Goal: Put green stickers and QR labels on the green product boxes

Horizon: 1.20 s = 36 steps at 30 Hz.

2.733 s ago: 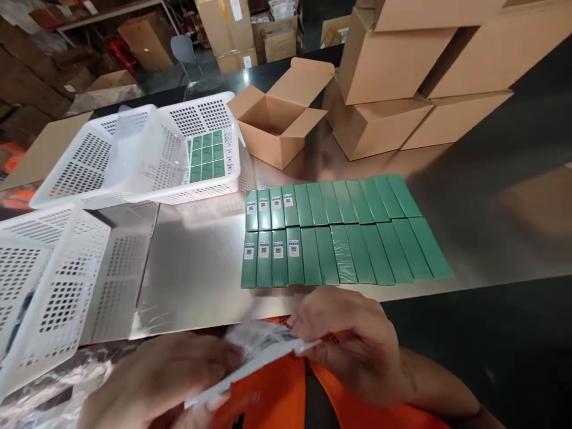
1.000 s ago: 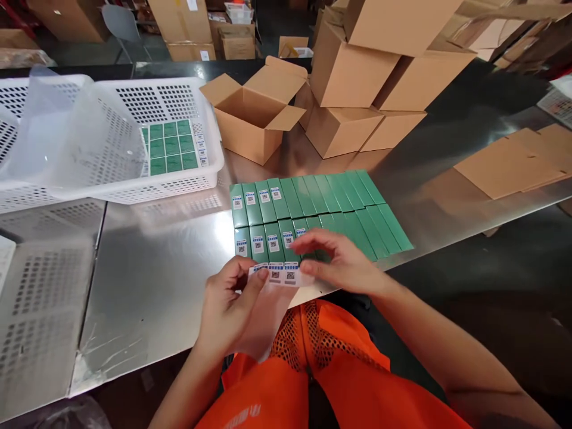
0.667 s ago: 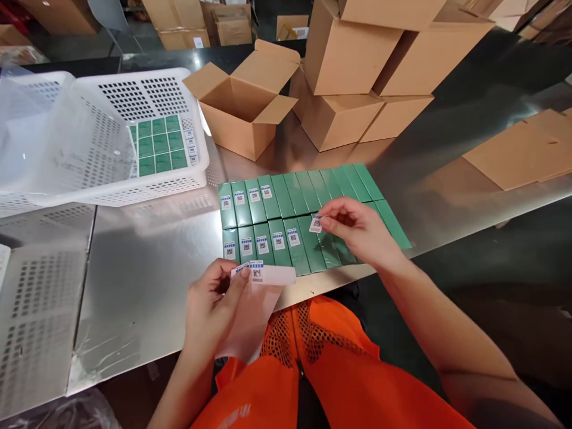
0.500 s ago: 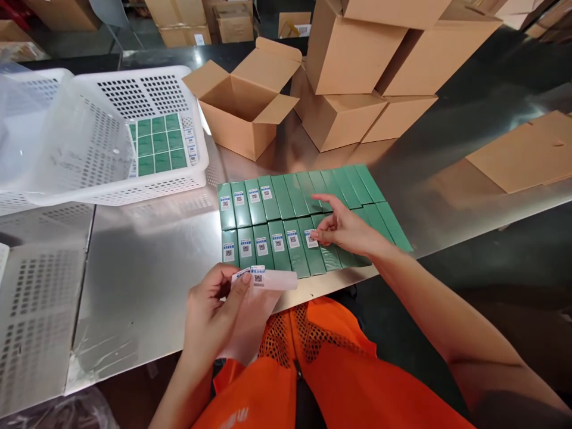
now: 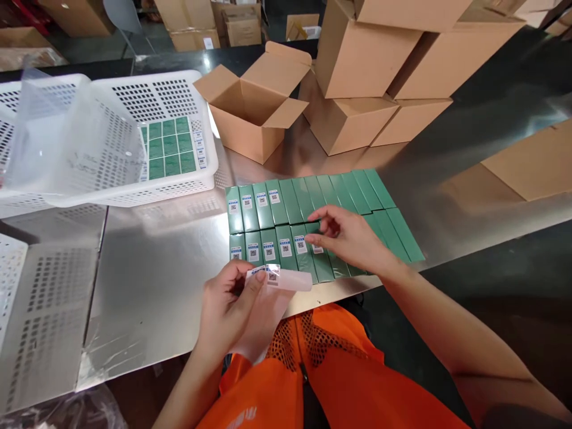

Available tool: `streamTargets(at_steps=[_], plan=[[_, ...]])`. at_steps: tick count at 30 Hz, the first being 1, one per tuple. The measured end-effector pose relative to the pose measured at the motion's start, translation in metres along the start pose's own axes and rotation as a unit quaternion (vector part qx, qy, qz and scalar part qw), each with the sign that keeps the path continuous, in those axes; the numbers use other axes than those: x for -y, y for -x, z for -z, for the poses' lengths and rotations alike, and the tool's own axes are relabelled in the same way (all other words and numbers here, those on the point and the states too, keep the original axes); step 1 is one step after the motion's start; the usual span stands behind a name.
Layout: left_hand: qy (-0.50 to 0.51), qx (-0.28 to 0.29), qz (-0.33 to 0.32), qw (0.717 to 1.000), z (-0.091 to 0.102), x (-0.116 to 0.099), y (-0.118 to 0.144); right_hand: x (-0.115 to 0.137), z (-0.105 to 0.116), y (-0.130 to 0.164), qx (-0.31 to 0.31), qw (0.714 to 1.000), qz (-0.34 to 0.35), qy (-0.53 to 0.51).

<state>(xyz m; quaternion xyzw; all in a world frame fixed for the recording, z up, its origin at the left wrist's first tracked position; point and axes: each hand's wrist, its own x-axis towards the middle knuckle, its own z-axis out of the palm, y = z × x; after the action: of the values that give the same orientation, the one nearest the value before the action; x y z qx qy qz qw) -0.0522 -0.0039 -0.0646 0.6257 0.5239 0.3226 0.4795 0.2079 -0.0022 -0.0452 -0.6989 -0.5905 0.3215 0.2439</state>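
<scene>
From the head view, my left hand [image 5: 230,307] sits low, just off the near edge of the metal table [image 5: 156,268], with thumb and fingers pinched on a pale label sheet [image 5: 272,286]. The sheet's top edge carries two small printed stickers [image 5: 268,274] side by side; the rest of the strip hangs down bare toward my orange vest [image 5: 313,369].

My right hand [image 5: 351,238] rests over the near row of green boxes [image 5: 313,223], fingers loosely curled and a little apart, fingertips [image 5: 322,229] just beside a sticker on the sixth box from the left. I cannot tell whether they touch it.

The green boxes lie flat in two rows, packed side against side, near the table's front edge. The left four in the far row and the left six in the near row each show a white label; those further right are plain green.

To the far left stands a white perforated basket [image 5: 179,95], with more green boxes on end inside its right part and clear plastic film [image 5: 67,143] draped within it. Behind the rows stands an open cardboard carton [image 5: 254,113], flaps spread, and to its right a stack of closed cartons [image 5: 379,71]. Flat cardboard [image 5: 531,161] lies at the far right.
</scene>
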Motion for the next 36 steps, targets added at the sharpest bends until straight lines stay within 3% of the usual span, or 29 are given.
streamTargets(at_steps=[4,8,10,12,14,16,19,25,30,33,36], plan=[[0.015,0.018,0.009,1.000,-0.001,-0.002,-0.003,0.026,-0.025,0.021,0.042,0.978,0.163,-0.125],[0.047,0.019,0.047,0.998,-0.003,0.002,-0.011,0.032,-0.036,0.021,-0.036,0.941,0.280,-0.189],[0.082,0.032,0.071,0.994,-0.004,0.006,-0.016,0.026,-0.028,0.001,-0.089,0.933,0.254,-0.240],[0.117,0.049,0.084,0.988,-0.007,0.009,-0.020,0.018,-0.016,-0.032,-0.124,0.941,0.164,-0.268],[0.129,0.056,0.083,0.987,-0.009,0.013,-0.023,0.009,-0.005,-0.068,-0.086,0.959,0.053,-0.265],[0.117,0.048,0.078,0.989,-0.011,0.017,-0.023,0.003,0.003,-0.098,-0.009,0.964,-0.048,-0.260],[0.102,0.042,0.071,0.991,-0.012,0.023,-0.022,-0.001,0.005,-0.122,0.058,0.961,-0.120,-0.244],[0.089,0.038,0.059,0.994,-0.012,0.029,-0.023,0.002,0.001,-0.125,0.056,0.967,-0.147,-0.200],[0.084,0.060,0.069,0.992,-0.011,0.021,-0.026,-0.001,0.001,-0.139,0.033,0.978,-0.155,-0.135],[0.110,0.047,0.074,0.990,-0.011,0.012,-0.028,-0.004,0.006,-0.138,0.001,0.989,-0.124,-0.076],[0.142,0.017,0.071,0.987,-0.015,0.009,-0.030,0.004,0.005,-0.112,-0.013,0.997,-0.038,-0.061]])
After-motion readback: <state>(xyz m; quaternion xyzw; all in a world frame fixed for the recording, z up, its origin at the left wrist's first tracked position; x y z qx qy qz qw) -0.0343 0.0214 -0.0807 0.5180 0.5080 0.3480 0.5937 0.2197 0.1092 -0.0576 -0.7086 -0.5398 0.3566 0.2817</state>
